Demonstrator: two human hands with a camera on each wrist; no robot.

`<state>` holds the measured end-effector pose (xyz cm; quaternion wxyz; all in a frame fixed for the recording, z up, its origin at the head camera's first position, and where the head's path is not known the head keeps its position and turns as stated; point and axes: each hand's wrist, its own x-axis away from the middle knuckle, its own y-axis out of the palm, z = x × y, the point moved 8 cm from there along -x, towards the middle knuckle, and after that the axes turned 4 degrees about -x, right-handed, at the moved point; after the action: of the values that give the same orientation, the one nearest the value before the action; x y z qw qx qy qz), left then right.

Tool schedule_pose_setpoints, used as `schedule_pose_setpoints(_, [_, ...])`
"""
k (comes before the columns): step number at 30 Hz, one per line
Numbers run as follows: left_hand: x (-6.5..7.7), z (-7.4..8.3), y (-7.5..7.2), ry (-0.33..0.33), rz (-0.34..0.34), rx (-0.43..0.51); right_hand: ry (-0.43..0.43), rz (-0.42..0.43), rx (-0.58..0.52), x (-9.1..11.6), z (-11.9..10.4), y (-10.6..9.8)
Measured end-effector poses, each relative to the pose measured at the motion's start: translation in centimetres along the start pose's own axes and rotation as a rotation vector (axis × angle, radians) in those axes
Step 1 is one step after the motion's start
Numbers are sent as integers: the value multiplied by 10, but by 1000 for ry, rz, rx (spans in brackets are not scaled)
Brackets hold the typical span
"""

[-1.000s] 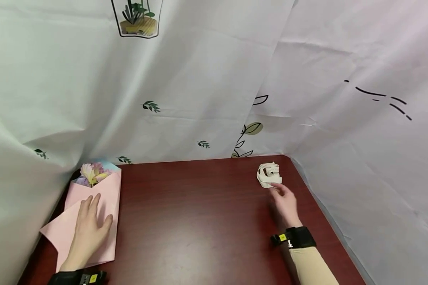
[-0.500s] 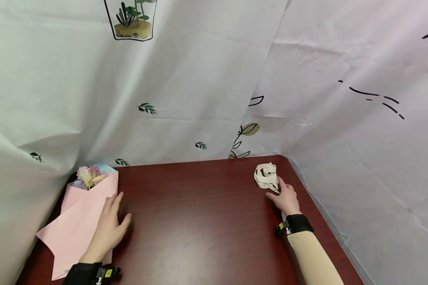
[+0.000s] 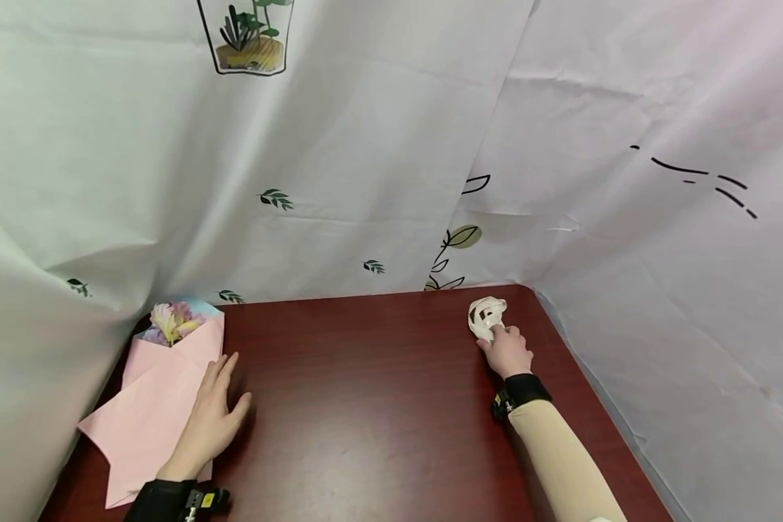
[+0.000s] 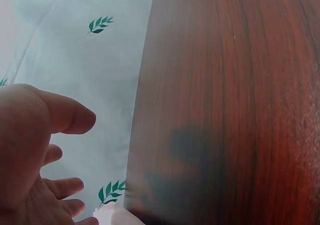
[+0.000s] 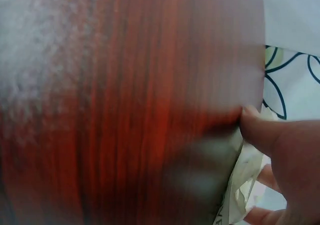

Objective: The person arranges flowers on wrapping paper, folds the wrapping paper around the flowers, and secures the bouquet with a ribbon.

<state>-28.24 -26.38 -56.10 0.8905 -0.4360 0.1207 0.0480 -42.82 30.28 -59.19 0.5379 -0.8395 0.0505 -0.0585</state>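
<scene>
My right hand is at the near edge of a loose coil of cream ribbon at the table's far right. Its fingers are bent over the coil. In the right wrist view, the ribbon shows between the thumb and the fingers. My left hand is beside the right edge of a bouquet wrapped in pink paper, fingers spread and holding nothing. Seen from the left wrist, the left hand has its thumb apart from the fingers. Pale purple and yellow flowers show at the wrapping's top end.
The dark red-brown wooden table has a rounded far right corner. White printed cloth hangs along its back and both sides. The bouquet lies along the left edge, with a paper corner sticking out to the left.
My left hand has shifted right, from over the pink wrapping to its right edge. My right hand, which touched the coil's edge, has opened wider and then curled its fingers over the ribbon.
</scene>
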Motion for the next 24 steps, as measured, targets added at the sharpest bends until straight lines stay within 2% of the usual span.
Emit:
schedule_pose_setpoints(4, [0,0,3,4,-6,5,-13,34,31,1,-3,-2])
schedule_pose_setpoints(7, [-2,5,4,19,-8,21,-59,71,24,5,-13,-7])
schedule_pose_setpoints(9, [-5,13,5,36,-9,46,-132,95,-33,10,-29,-14])
schedule_pose_setpoints(11, [-10,26,6,63,-7,75,-207,64,-170,18,-50,-22])
schedule_pose_setpoints(13, [-16,43,7,91,-9,112,-288,-34,-377,27,-76,-26])
schedule_pose_setpoints(15, [-23,65,8,126,-6,146,-361,-186,-602,39,-105,-28])
schedule_pose_setpoints(17, [-30,88,10,160,-2,184,-415,-350,-771,53,-133,-23])
schedule_pose_setpoints(19, [-36,110,16,197,-6,222,-476,-482,-873,67,-158,-16])
schedule_pose_setpoints(22, [-44,141,28,251,-23,258,-540,-601,-910,87,-187,-2])
schedule_pose_setpoints(24, [-45,155,38,280,-51,275,-564,-644,-893,99,-200,9])
